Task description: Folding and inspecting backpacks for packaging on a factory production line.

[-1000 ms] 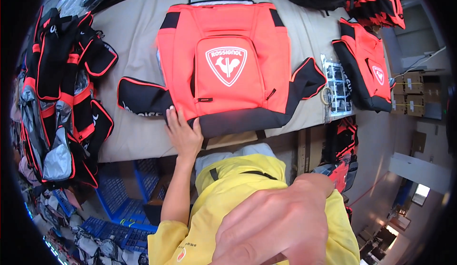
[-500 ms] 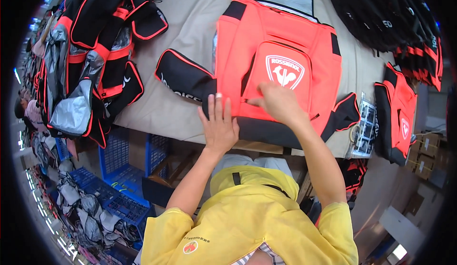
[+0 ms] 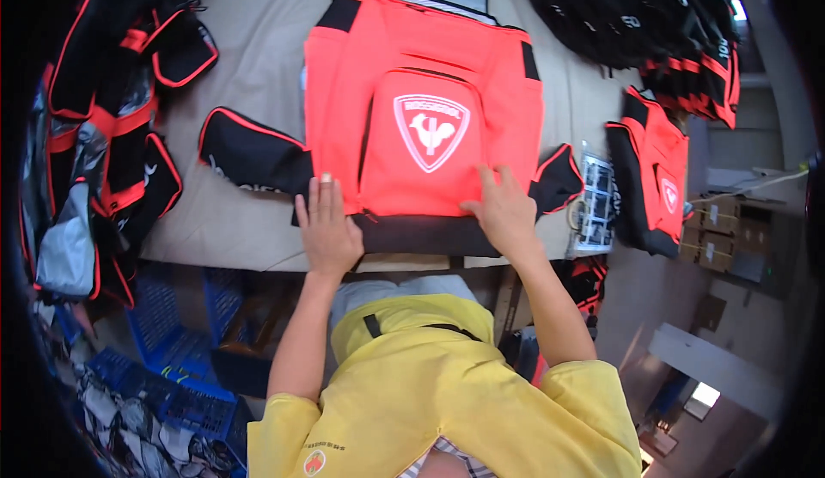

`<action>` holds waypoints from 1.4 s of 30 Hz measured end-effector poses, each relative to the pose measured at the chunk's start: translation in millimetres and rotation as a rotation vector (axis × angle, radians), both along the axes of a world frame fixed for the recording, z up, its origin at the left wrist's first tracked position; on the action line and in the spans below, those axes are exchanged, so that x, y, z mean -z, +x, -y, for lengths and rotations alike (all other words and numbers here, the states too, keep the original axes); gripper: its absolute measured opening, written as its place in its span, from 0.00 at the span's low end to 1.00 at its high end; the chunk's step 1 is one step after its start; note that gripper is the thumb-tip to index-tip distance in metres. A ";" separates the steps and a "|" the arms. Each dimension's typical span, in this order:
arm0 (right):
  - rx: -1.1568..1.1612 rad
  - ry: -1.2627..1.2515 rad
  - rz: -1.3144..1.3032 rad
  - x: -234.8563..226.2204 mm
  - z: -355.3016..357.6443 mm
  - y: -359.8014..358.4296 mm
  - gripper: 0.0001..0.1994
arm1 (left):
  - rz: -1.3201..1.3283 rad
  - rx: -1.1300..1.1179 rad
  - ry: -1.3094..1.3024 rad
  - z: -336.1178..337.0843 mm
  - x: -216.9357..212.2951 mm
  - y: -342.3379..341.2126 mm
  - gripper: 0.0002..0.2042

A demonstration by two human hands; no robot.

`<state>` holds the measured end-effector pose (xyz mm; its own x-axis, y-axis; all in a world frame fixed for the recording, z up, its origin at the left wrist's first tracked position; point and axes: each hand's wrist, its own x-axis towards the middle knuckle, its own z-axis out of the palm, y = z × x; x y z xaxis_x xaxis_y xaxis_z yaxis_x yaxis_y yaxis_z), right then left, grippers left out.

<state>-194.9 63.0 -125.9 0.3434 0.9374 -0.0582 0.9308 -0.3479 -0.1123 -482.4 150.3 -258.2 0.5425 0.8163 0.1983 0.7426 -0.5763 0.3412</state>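
Observation:
A red and black backpack [image 3: 507,109] lies flat on the cloth-covered table in front of me, its front pocket [image 3: 404,182] facing up with a white shield emblem. My left hand [image 3: 328,233] is open, its fingers stretched flat on the bag's lower left edge. On the lower right of the pocket rests my right hand [image 3: 505,212], open, with thumb and fingers apart and nothing visibly gripped. A small zipper pull [image 3: 369,216] shows at the pocket's lower left corner. Black side flaps [image 3: 253,147] spread out from both sides of the bag.
Red and black bag pieces [image 3: 112,143] are heaped at the left. Black bags [image 3: 619,23] are piled at the far right, with another red backpack [image 3: 657,177] below them. Scissors and a clear plastic sheet [image 3: 593,203] lie near the right table edge. Blue crates [image 3: 172,332] stand below left.
My right hand has moved from the pocket's lower left side to its lower right and opened out. My left hand stays on the bag's lower left. The view has shifted right.

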 end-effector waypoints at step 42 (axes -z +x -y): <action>-0.047 0.286 -0.510 27.1 142.6 -44.1 0.25 | 0.671 -0.163 -1.089 49.3 -69.2 -22.5 0.07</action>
<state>-239.0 -79.5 -153.0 0.2962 0.9537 0.0522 0.7479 -0.1976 -0.6338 -504.9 101.0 -189.0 0.4758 0.7760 -0.4141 0.2785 0.3136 0.9078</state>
